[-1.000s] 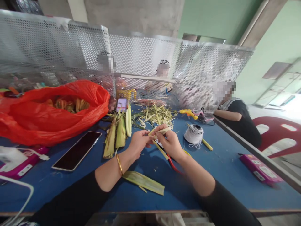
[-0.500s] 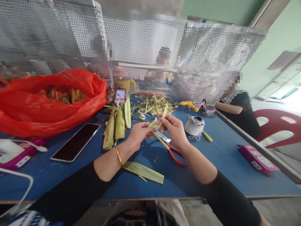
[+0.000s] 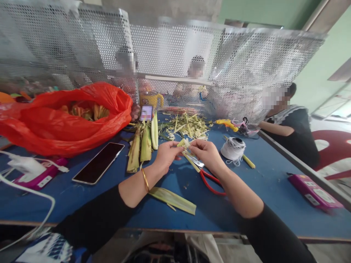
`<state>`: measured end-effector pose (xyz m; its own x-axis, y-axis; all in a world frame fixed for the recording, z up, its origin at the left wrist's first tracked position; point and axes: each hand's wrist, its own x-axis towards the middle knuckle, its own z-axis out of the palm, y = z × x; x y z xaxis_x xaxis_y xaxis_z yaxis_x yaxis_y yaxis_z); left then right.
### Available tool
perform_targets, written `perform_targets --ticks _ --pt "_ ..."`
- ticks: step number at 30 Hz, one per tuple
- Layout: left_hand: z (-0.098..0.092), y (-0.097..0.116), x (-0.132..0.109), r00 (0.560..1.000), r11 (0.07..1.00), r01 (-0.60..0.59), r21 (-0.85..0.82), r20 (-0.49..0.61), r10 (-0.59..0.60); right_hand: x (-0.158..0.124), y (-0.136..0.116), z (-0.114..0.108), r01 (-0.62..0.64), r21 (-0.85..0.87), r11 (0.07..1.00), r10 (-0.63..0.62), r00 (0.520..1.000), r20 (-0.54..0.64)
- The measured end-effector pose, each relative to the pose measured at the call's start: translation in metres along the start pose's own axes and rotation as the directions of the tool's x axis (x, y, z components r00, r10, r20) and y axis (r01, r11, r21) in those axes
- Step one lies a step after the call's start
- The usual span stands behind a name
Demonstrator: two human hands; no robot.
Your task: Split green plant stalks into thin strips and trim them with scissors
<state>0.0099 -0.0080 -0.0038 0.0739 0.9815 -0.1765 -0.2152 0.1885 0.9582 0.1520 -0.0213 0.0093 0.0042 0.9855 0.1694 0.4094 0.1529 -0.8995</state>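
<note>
My left hand (image 3: 166,157) and my right hand (image 3: 207,155) meet over the blue table (image 3: 260,190), both pinched on a narrow pale-green husk strip (image 3: 187,149) that is folded between the fingertips. One end of the strip trails down toward the table. Red-handled scissors (image 3: 208,178) lie just under my right wrist. A loose flat husk leaf (image 3: 173,199) rests on the table beneath my left forearm. Three folded corn husks (image 3: 143,146) lie side by side just left of my hands.
A red plastic bag (image 3: 68,120) of husks sits at the left, with a dark phone (image 3: 99,167) in front of it. Husk scraps (image 3: 186,128), a white twine spool (image 3: 233,148), a yellow glue gun (image 3: 226,124) and a pink box (image 3: 314,191) lie around. A perforated metal screen (image 3: 175,65) backs the table; a person in black (image 3: 290,128) sits at the right.
The strip's free end, held up by my right hand half a second ago, is now folded down between both hands. The camera view has shifted slightly.
</note>
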Motion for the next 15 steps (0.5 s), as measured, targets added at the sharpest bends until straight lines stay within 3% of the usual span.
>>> perform_targets --ticks 15 --pt "0.0006 -0.0030 -0.0011 0.998 0.994 -0.057 0.089 -0.014 0.059 0.0021 0.0019 -0.0011 -0.087 0.051 0.995 0.085 0.995 0.049"
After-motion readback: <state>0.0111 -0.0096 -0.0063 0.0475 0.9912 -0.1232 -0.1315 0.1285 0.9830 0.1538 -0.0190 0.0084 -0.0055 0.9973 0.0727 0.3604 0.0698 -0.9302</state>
